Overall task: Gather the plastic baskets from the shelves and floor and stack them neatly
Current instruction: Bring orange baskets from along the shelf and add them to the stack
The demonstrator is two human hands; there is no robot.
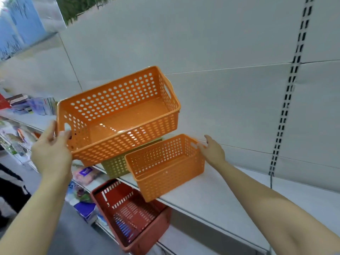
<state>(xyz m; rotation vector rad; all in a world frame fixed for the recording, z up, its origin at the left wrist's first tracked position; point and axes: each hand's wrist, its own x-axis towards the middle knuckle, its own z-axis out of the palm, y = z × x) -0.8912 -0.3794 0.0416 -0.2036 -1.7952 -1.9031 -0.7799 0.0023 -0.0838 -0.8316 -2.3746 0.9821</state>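
Note:
A large orange perforated basket (119, 115) hangs tilted in the air above the shelf, and my left hand (50, 150) grips its near left end at the handle slot. Under it a green basket (116, 165) stands on the white shelf (211, 196), mostly hidden. A smaller orange basket (165, 166) sits at the shelf's front edge, slightly overhanging. My right hand (211, 150) touches its far right end, fingers apart, not closed around it. Below the shelf a red basket (130, 216) lies tilted with its opening toward me.
White back panels and a slotted black upright (287, 100) stand behind the shelf. Books and packets (27, 105) fill the shelves at far left. Packaged goods (84, 173) lie on lower shelves beside the red basket. Grey floor shows at lower left.

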